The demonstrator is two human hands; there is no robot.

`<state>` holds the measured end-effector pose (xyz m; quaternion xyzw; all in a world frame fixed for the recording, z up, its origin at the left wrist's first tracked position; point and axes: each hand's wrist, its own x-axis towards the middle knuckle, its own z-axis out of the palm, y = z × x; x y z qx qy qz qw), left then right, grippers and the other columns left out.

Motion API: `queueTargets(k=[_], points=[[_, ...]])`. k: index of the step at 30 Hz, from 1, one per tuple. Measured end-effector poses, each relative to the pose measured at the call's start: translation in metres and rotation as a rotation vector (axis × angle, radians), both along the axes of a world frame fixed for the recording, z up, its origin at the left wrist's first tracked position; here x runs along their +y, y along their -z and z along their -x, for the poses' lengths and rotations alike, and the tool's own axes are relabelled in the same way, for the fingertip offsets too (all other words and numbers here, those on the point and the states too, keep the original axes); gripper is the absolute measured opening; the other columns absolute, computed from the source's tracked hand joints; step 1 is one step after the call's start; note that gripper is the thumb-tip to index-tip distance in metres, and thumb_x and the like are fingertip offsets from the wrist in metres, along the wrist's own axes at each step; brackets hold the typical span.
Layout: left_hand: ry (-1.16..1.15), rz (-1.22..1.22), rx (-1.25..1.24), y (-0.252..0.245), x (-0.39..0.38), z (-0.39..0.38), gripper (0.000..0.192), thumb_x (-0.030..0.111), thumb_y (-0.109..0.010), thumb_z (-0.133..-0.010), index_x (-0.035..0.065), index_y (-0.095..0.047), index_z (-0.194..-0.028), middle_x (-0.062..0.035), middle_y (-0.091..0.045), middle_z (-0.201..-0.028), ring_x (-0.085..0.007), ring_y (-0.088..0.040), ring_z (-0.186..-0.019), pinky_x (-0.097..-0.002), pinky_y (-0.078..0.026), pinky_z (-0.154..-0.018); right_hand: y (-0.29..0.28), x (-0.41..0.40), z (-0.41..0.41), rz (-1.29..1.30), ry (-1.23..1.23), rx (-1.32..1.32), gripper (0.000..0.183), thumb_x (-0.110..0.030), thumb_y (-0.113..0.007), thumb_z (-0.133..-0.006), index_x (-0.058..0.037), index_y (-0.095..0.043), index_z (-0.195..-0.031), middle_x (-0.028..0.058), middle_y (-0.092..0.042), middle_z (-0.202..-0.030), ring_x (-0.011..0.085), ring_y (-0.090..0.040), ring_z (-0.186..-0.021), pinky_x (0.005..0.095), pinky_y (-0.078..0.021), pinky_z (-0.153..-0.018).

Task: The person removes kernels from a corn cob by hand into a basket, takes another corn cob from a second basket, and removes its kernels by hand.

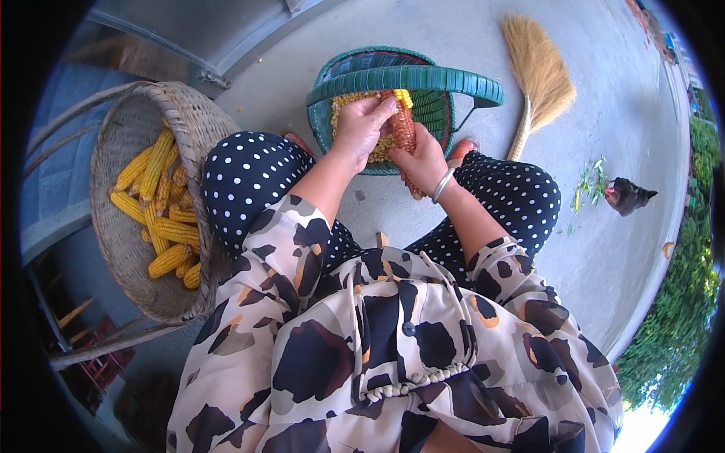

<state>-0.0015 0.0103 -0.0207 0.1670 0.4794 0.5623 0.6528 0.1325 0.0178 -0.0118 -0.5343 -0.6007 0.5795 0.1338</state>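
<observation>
A mostly bare, reddish corn cob [403,131] slants over the near part of a green woven basket [368,78]. A patch of yellow kernels [404,98] still clings to its far end. My right hand [420,156], with a bangle at the wrist, grips the cob's lower half. At the upper part my left hand [361,129] holds the cob, its thumb by the kernel patch. Loose corn kernels [380,152] lie inside the basket, partly hidden by my hands and the arched handle [408,78].
On my left a large wicker basket [122,238] tips toward me, holding several yellow corn ears [157,164]. A straw broom [535,73] lies on the concrete floor [612,113] at right. A dark chicken [626,196] stands by some green leaves [591,181]. A few kernels are scattered on the floor.
</observation>
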Motion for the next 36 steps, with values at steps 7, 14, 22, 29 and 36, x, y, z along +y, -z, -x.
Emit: queueTargets(k=[7, 14, 22, 29, 36], points=[[-0.014, 0.072, 0.056, -0.003, 0.001, 0.0, 0.03, 0.034, -0.058, -0.082, 0.0066, -0.055, -0.095, -0.0004, -0.056, -0.086, -0.0103, -0.054, -0.079, -0.0269, -0.046, -0.067, 0.03, -0.006, -0.006, -0.646, -0.15, -0.191, 0.036, -0.015, -0.063, -0.069, 0.0009, -0.044, -0.094, 0.01, -0.054, -0.065, 0.0156, -0.055, -0.048, 0.0284, -0.0445, -0.045], [-0.092, 0.002, 0.121, 0.003, 0.002, -0.001, 0.031, 0.031, -0.059, -0.081, 0.0021, -0.058, -0.093, -0.002, -0.058, -0.085, -0.009, -0.053, -0.075, -0.0234, -0.042, -0.07, 0.009, -0.002, -0.001, -0.321, -0.131, -0.071, 0.035, -0.014, -0.061, -0.067, 0.0036, -0.042, -0.091, 0.0234, -0.056, -0.07, 0.0373, -0.058, -0.064, 0.0395, -0.0468, -0.06], [-0.08, 0.032, -0.013, 0.003, 0.001, 0.002, 0.027, 0.029, -0.055, -0.084, 0.0039, -0.059, -0.093, -0.0013, -0.057, -0.083, -0.0098, -0.053, -0.073, -0.0261, -0.044, -0.065, 0.011, -0.004, -0.002, -0.185, -0.057, -0.046, 0.033, -0.01, -0.062, -0.069, 0.0019, -0.042, -0.093, 0.0077, -0.053, -0.063, 0.0129, -0.053, -0.044, 0.0267, -0.0425, -0.04], [-0.251, 0.05, 0.177, 0.006, 0.004, 0.002, 0.024, 0.025, -0.057, -0.083, 0.0019, -0.06, -0.09, -0.0017, -0.058, -0.082, -0.0085, -0.053, -0.073, -0.0244, -0.042, -0.067, 0.014, -0.008, -0.002, -0.436, -0.195, -0.262, 0.031, -0.013, -0.06, -0.069, 0.002, -0.042, -0.09, 0.0252, -0.056, -0.071, 0.0423, -0.055, -0.071, 0.043, -0.0454, -0.064], [-0.16, -0.047, 0.182, 0.009, 0.004, 0.001, 0.023, 0.023, -0.056, -0.085, 0.0015, -0.06, -0.089, -0.0008, -0.058, -0.083, -0.0068, -0.052, -0.071, -0.0237, -0.042, -0.067, 0.001, -0.005, 0.0, -0.091, -0.083, -0.003, 0.034, -0.01, -0.061, -0.069, 0.0023, -0.041, -0.093, 0.0101, -0.054, -0.062, 0.0159, -0.053, -0.043, 0.0287, -0.0431, -0.04]])
